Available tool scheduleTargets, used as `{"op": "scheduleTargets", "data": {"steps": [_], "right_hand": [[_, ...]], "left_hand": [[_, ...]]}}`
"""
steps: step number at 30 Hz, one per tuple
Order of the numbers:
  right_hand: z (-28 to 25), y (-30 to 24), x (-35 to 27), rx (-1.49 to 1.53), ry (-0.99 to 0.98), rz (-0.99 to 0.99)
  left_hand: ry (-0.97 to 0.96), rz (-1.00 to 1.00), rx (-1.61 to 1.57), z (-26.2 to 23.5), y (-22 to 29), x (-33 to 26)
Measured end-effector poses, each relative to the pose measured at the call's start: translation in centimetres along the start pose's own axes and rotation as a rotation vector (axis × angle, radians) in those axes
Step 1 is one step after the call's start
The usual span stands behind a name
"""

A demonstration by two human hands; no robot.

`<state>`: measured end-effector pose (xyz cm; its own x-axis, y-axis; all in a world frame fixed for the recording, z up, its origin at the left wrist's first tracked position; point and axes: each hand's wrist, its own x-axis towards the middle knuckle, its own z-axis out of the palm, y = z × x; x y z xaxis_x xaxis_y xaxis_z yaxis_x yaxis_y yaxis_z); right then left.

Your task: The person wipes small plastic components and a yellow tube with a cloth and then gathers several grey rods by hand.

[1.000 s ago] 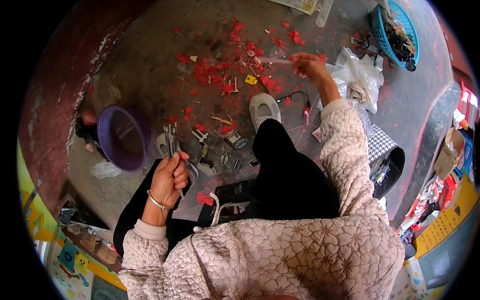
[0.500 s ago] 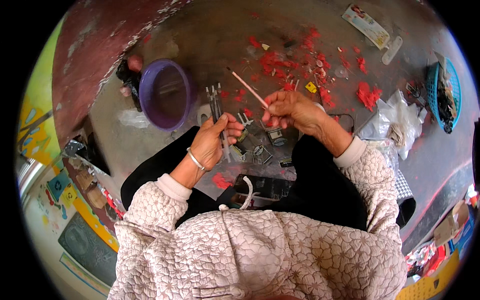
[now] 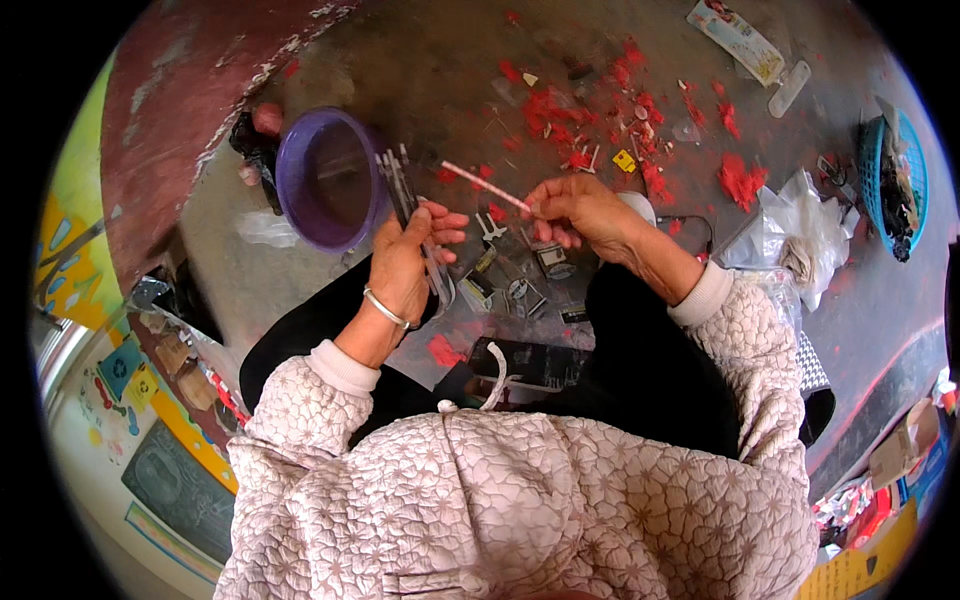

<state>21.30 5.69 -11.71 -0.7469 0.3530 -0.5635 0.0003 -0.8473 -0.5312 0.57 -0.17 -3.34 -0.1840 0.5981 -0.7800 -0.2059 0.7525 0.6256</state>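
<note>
My left hand, with a white bangle at the wrist, is closed around a bundle of slim, dark, pen-like sticks. The thumb presses on them while the other fingers stretch to the right. A thin pink-and-white stick is pinched by one end in my right hand. Its free end points left toward the bundle, without touching it; the tip is blurred. Small flat dark packages and a white pronged plastic piece lie on the floor between and below the hands.
A purple basin stands left of my left hand. Red scraps and a yellow tag litter the floor ahead. To the right are clear plastic bags and a blue basket. A dark tray lies between my legs.
My left hand has shifted left and slightly up, and its bundle leans further left. The pink-and-white stick has swung to a flatter angle, its free end lower and further left.
</note>
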Motion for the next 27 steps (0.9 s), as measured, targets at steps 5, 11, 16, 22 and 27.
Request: {"op": "scheduleTargets", "data": {"steps": [5,11,16,22,27], "right_hand": [[1.2,0.0,-0.2,0.042,-0.079,0.025],[3.5,0.6,-0.1,-0.006,-0.193,0.09],[4.5,1.0,-0.2,-0.031,-0.247,0.151],[3.8,1.4,0.3,0.01,-0.265,0.15],[3.9,2.0,0.5,-0.018,-0.234,0.156]], "left_hand": [[-0.051,-0.007,-0.133,0.1,-0.4,0.2],[-0.124,-0.047,-0.249,0.7,-0.1,-0.1],[-0.201,-0.115,-0.341,1.2,-0.6,-0.3],[-0.254,-0.137,-0.366,1.4,-0.7,0.1],[-0.246,-0.15,-0.351,1.2,-1.2,0.0]]}}
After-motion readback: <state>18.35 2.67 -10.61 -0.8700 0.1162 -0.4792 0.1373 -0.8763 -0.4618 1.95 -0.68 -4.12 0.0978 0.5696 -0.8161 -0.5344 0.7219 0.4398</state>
